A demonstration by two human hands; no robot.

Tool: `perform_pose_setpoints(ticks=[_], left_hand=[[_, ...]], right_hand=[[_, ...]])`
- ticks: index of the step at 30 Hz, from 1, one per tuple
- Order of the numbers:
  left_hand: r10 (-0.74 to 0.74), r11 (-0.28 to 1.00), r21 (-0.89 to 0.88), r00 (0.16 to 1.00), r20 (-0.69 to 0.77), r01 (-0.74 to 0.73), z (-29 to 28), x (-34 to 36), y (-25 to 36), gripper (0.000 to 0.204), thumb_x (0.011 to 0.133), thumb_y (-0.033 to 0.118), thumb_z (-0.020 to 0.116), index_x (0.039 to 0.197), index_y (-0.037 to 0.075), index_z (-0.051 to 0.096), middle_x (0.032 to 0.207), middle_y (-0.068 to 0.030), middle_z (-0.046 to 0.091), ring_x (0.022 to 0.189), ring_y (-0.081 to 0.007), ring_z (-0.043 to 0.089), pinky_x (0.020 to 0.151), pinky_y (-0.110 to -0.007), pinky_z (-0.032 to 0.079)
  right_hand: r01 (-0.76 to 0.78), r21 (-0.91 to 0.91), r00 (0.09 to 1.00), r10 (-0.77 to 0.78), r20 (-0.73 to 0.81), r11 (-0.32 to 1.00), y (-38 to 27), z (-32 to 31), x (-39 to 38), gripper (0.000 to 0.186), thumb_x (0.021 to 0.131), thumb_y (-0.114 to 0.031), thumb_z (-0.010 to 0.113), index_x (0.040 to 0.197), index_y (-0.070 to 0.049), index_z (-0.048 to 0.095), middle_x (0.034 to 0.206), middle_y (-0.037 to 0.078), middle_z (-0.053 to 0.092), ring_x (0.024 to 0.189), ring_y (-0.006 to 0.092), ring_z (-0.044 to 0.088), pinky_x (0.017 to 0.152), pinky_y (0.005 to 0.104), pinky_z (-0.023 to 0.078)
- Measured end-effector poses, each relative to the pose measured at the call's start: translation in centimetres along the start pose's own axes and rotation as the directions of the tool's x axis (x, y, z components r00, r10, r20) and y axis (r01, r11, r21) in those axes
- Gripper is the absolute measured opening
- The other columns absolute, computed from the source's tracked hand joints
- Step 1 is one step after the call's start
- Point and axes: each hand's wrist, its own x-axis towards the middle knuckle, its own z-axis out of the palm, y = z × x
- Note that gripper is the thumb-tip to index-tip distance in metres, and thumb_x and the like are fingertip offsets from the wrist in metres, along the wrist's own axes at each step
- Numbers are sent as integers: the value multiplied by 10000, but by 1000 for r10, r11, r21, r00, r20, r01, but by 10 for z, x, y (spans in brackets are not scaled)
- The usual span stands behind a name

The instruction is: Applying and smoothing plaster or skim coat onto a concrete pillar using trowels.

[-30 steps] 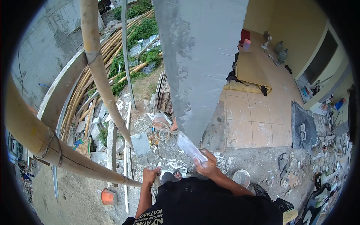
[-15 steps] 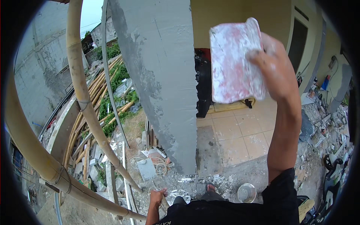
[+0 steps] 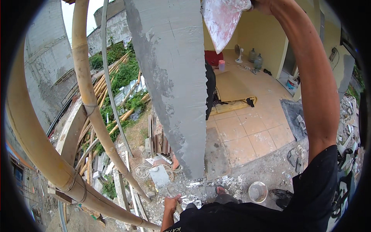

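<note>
My right hand [image 3: 261,7] is raised at the top, gripping a pale, plaster-smeared flat tool [image 3: 223,21] with pink showing through. The tool is beside the upper part of a grey plastered column [image 3: 168,85], whose left side is darker and patchy; I cannot tell whether they touch. Low in the picture, my left hand [image 3: 172,202] is closed around something slim, too small to make out, in front of my body.
Bamboo poles [image 3: 81,46] and a metal strip [image 3: 108,89] rise at the left. Rubble, bamboo stacks [image 3: 104,91] and a coiled rope [image 3: 139,170] lie below. Right are a tiled floor [image 3: 259,143], folded mat [image 3: 232,89], fan [image 3: 238,50], water jugs [image 3: 258,62] and a bucket [image 3: 257,192].
My right hand rose from waist level with the flat tool, then moved higher, tilting it beside the column's top. The view has shifted; my left hand remains low.
</note>
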Motion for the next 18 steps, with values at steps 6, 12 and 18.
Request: perform_pose_setpoints(ticks=[6, 12, 18], left_hand=[[48, 999, -17, 997, 55, -47, -13, 3, -7, 189, 786, 53, 736, 823, -70, 596, 694, -107, 622, 544, -176, 606, 516, -302, 536], [68, 997, -29, 995, 78, -66, -22, 15, -14, 227, 767, 52, 756, 855, -64, 581, 729, -116, 628, 558, -184, 612, 547, -331, 573], [27, 1000, 5, 999, -19, -27, -24, -2, -4, 238, 767, 56, 758, 835, -106, 598, 741, -133, 637, 568, -195, 627, 539, -319, 567]], right_hand=[[-48, -54, 997, 51, 63, 997, 8, 17, -1, 88, 724, -86, 499, 638, -88, 518, 572, 6, 464, 444, 135, 433, 399, 325, 316], [-66, -114, 994, 76, 80, 991, 19, 23, -10, 86, 718, -97, 495, 634, -109, 505, 562, -3, 443, 448, 120, 408, 398, 333, 291], [-114, -108, 983, 128, 132, 988, 35, 50, -9, 88, 714, -104, 496, 627, -116, 501, 550, -7, 435, 431, 116, 382, 398, 336, 272]])
